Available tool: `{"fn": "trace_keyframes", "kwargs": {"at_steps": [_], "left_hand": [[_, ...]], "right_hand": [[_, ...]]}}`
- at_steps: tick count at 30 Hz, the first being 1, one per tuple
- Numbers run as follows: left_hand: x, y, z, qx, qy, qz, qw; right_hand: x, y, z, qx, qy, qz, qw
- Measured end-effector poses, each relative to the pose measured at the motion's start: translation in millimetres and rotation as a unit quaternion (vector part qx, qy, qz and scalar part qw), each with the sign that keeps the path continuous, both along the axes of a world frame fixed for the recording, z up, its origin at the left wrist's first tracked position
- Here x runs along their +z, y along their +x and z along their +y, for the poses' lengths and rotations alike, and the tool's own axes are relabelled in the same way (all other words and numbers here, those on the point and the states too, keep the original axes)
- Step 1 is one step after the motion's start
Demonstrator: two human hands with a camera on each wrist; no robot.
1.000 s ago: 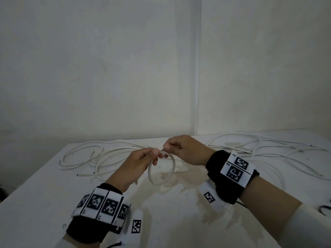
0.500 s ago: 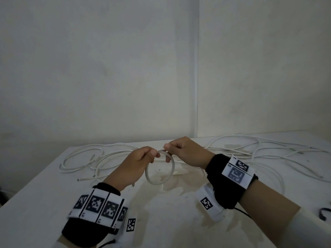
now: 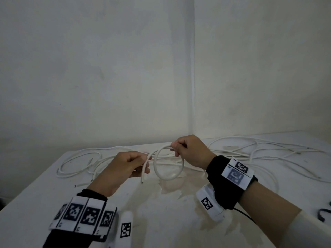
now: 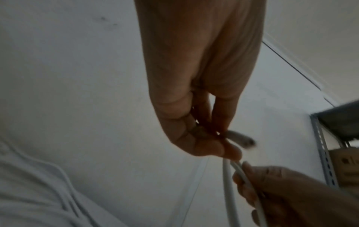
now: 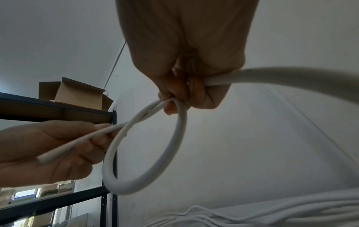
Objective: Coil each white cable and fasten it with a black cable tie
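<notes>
Right hand (image 3: 189, 152) pinches the top of one loop in the white cable (image 3: 168, 177), held above the table (image 3: 28, 203). Left hand (image 3: 123, 169) grips the cable's free end (tip pointing down).

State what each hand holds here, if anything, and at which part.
Both hold one white cable. The right hand pinches the top of its loop, where the strands cross; the left hand grips the straight stretch near the free end.

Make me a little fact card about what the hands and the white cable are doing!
left hand: grips the white cable near its cut end
right hand: pinches the top of the loop
cable shape: one round loop, held above the table
loose cables: lying uncoiled on the table behind
cable tie: none on the loop
</notes>
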State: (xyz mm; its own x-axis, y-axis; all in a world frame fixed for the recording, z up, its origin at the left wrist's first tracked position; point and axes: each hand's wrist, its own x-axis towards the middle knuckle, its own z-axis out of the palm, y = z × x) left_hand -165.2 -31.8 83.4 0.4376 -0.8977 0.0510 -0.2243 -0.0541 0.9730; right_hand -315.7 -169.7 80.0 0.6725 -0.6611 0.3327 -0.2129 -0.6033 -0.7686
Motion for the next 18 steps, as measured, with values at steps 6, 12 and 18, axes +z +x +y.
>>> {"fn": "trace_keyframes", "kwargs": {"at_steps": [6, 12, 18], "left_hand": [[-10, -12, -7, -0.012, -0.046, 0.048, 0.998], [-8, -26, -12, -0.044, -0.050, 0.089, 0.994], [-12, -21, -18, 0.032, -0.052, -0.042, 0.997]], "right_hand": [[1, 1, 1, -0.007, -0.005, -0.020, 1.000], [-3, -3, 5, 0.001, -0.015, -0.015, 1.000], [-2, -9, 2, 0.021, 0.021, -0.019, 0.999]]}}
